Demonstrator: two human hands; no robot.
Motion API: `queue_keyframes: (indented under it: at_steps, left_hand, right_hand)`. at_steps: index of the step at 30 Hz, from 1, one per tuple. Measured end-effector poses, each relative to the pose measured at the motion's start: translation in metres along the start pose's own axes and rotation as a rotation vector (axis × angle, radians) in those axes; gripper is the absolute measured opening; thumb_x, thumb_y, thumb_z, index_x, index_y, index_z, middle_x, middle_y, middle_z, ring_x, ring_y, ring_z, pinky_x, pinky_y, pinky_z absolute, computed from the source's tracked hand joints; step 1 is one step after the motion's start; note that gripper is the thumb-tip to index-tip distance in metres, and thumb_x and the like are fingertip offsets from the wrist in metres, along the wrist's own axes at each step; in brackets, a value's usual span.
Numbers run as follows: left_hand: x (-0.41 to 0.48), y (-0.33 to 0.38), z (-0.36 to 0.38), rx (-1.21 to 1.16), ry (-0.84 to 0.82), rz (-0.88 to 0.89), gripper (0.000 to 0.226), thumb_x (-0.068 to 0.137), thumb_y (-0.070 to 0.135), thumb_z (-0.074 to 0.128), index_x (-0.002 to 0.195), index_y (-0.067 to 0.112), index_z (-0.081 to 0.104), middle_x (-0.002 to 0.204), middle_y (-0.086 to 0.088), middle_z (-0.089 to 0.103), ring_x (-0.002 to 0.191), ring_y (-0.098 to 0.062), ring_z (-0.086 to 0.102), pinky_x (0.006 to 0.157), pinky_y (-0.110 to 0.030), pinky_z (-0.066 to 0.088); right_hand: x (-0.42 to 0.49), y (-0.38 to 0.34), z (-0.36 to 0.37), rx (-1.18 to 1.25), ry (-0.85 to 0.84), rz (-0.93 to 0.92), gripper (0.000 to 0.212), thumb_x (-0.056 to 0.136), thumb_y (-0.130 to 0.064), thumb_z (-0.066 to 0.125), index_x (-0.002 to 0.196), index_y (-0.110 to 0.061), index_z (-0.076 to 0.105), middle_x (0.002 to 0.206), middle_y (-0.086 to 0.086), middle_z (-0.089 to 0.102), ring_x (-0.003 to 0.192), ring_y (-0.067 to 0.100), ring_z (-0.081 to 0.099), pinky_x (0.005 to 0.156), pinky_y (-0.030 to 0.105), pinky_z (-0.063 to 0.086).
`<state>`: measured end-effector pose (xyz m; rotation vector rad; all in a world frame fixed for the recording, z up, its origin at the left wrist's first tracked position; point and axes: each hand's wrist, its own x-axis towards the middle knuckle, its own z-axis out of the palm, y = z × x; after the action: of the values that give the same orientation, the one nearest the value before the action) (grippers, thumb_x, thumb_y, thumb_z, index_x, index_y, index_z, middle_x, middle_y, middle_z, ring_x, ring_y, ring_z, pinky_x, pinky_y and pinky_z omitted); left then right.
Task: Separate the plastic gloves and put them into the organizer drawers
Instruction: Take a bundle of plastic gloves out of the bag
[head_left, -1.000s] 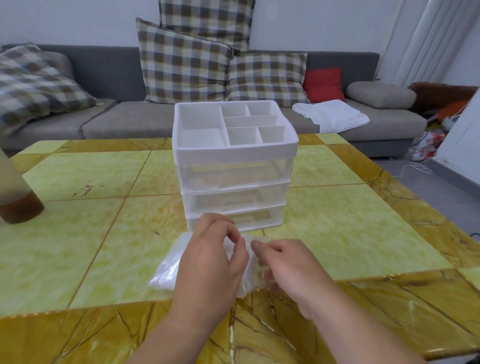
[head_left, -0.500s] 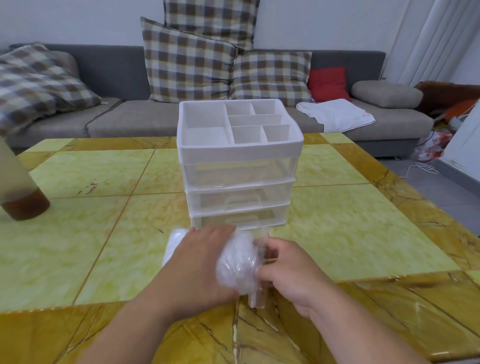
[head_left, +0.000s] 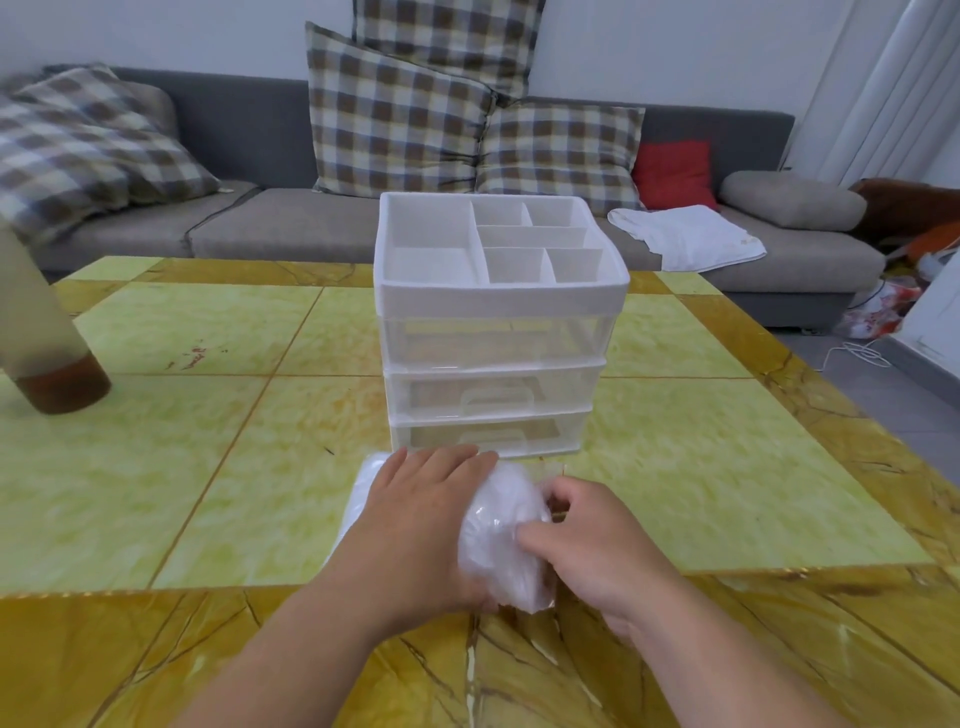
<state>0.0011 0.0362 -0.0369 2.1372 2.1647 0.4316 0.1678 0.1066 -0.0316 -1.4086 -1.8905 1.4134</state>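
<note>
Three organizer (head_left: 498, 364) drawers stand closed; left hand (head_left: 421, 525) and right hand (head_left: 597, 551) grip bunched plastic gloves (head_left: 501, 535) near table (head_left: 727, 467) edge.

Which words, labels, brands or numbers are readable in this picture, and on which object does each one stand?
None can be read.
The organizer and the plastic gloves show no print.
The red-and-white bag at the far right may carry print, but it is too small and blurred to read.
</note>
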Motion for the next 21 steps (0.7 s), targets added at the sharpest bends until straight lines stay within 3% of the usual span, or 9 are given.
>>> queue_keyframes:
  at_steps: [3, 6, 9, 11, 14, 18, 21]
  left_hand:
    - [0.002, -0.003, 0.000, -0.018, 0.007, -0.015, 0.118, 0.054, 0.071, 0.074, 0.153, 0.039, 0.019, 0.149, 0.022, 0.026, 0.141, -0.005, 0.023, 0.122, -0.034, 0.016]
    - [0.003, -0.005, -0.002, -0.037, 0.025, -0.031, 0.114, 0.053, 0.069, 0.076, 0.150, 0.039, 0.026, 0.142, 0.023, 0.032, 0.135, -0.005, 0.030, 0.117, -0.028, 0.021]
    - [0.003, -0.010, -0.004, -0.050, 0.040, -0.069, 0.117, 0.050, 0.071, 0.080, 0.149, 0.039, 0.028, 0.140, 0.023, 0.036, 0.132, -0.008, 0.034, 0.114, -0.027, 0.023]
    - [0.003, -0.014, -0.004, -0.059, 0.050, -0.099, 0.118, 0.048, 0.075, 0.079, 0.149, 0.040, 0.028, 0.140, 0.023, 0.037, 0.132, -0.010, 0.035, 0.116, -0.031, 0.024]
    - [0.003, -0.012, -0.002, -0.070, 0.061, -0.111, 0.116, 0.050, 0.077, 0.077, 0.149, 0.042, 0.028, 0.139, 0.023, 0.037, 0.133, -0.011, 0.035, 0.118, -0.035, 0.022]
    - [0.004, -0.008, 0.002, -0.017, 0.037, -0.103, 0.114, 0.054, 0.082, 0.065, 0.152, 0.046, 0.018, 0.142, 0.021, 0.034, 0.136, -0.012, 0.032, 0.119, -0.039, 0.021]
    - [0.002, -0.007, 0.000, -0.030, 0.036, -0.103, 0.112, 0.055, 0.082, 0.061, 0.152, 0.048, 0.016, 0.141, 0.021, 0.034, 0.134, -0.012, 0.034, 0.118, -0.038, 0.022]
  right_hand:
    - [0.003, 0.000, -0.004, -0.037, 0.047, -0.044, 0.027, 0.066, -0.024, 0.065, 0.086, -0.005, 0.062, 0.079, 0.013, 0.066, 0.066, 0.015, 0.055, 0.057, 0.032, 0.041]
    - [0.005, 0.001, -0.011, -0.026, 0.050, -0.027, 0.030, 0.064, -0.024, 0.064, 0.078, -0.001, 0.049, 0.070, 0.003, 0.049, 0.065, 0.016, 0.046, 0.057, 0.034, 0.037]
    - [0.004, -0.003, -0.020, 0.065, 0.068, 0.007, 0.018, 0.070, -0.017, 0.065, 0.067, -0.013, 0.048, 0.069, 0.007, 0.051, 0.064, 0.026, 0.058, 0.059, 0.042, 0.052]
    - [0.002, -0.003, -0.029, 0.109, 0.092, 0.047, 0.012, 0.083, -0.008, 0.065, 0.074, -0.009, 0.057, 0.076, 0.017, 0.064, 0.075, 0.028, 0.070, 0.066, 0.045, 0.063]
    - [0.002, -0.003, -0.033, 0.160, 0.084, 0.069, 0.015, 0.086, -0.007, 0.070, 0.092, 0.001, 0.060, 0.097, 0.021, 0.069, 0.085, 0.025, 0.073, 0.068, 0.042, 0.064]
    - [0.001, -0.001, -0.024, 0.168, -0.028, 0.045, 0.049, 0.082, -0.011, 0.079, 0.122, -0.033, 0.061, 0.108, 0.004, 0.068, 0.092, 0.020, 0.073, 0.074, 0.039, 0.063]
    - [0.000, 0.000, -0.020, 0.070, -0.070, -0.010, 0.053, 0.084, -0.023, 0.079, 0.131, -0.037, 0.060, 0.111, -0.013, 0.068, 0.099, 0.008, 0.070, 0.086, 0.033, 0.060]
